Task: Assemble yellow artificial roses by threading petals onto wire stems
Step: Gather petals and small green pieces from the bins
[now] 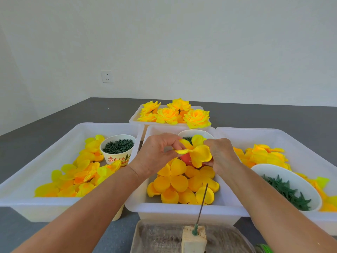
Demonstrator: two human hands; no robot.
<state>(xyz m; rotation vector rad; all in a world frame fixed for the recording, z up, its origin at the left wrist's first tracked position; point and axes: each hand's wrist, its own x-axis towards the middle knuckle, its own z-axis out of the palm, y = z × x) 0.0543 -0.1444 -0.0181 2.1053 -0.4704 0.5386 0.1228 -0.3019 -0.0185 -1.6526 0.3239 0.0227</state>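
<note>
Petals [197, 154], a yellow cluster joined at the centre, hang above the middle tray [178, 209], held between both hands. The left hand [156, 156] pinches one lobe at the cluster's 9 o'clock edge with curled fingers; the right hand [221, 156] grips the 3 o'clock side, its thumb under the lower lobe. Each grip is clenched on the cluster.

Below the hands, the middle tray holds more loose petal sets [175, 185] in deeper yellow, and a white cup [195, 133] of dark green bits at its 12 o'clock end. Something orange-red [186, 158] shows just under the held cluster; what it is I cannot tell.

At 6 o'clock a thin wire [202, 203] stands tilted in a small wooden block [194, 238], a green plug [195, 230] at its base. The block sits on a worn, clear tray [156, 238].

At 9 o'clock the left tray [36, 207] carries pale yellow petals [76, 178] and a paper cup [118, 149] of dark green pegs with red lettering. At 3 o'clock the right tray [273, 134] holds yellow petals [262, 156] and a white bowl [269, 168] of green leafy calyxes [286, 190].

At 12 o'clock a far tray [135, 119] is heaped with finished roses [175, 113]. All trays rest on a grey bench [273, 114] against a white wall with a socket [107, 76].
</note>
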